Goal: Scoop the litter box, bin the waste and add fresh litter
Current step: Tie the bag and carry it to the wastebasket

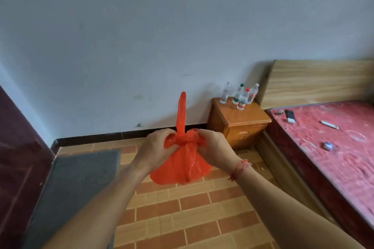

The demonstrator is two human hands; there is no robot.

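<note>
An orange-red plastic bag (pixel 183 164) hangs in the air in front of me, bulging at the bottom, its neck gathered into a knot. My left hand (pixel 156 147) grips the bag's neck on the left of the knot. My right hand (pixel 214 146) grips the plastic on the right side of the knot. One twisted strip of the bag sticks straight up between the hands. The bag's contents are hidden. No litter box, scoop or bin is in view.
A grey mat (pixel 79 184) lies on the brick-pattern tiled floor at left, beside a dark red wall or door. A wooden nightstand (pixel 238 125) with several water bottles stands by the back wall. A bed with a red mattress (pixel 334 147) fills the right side.
</note>
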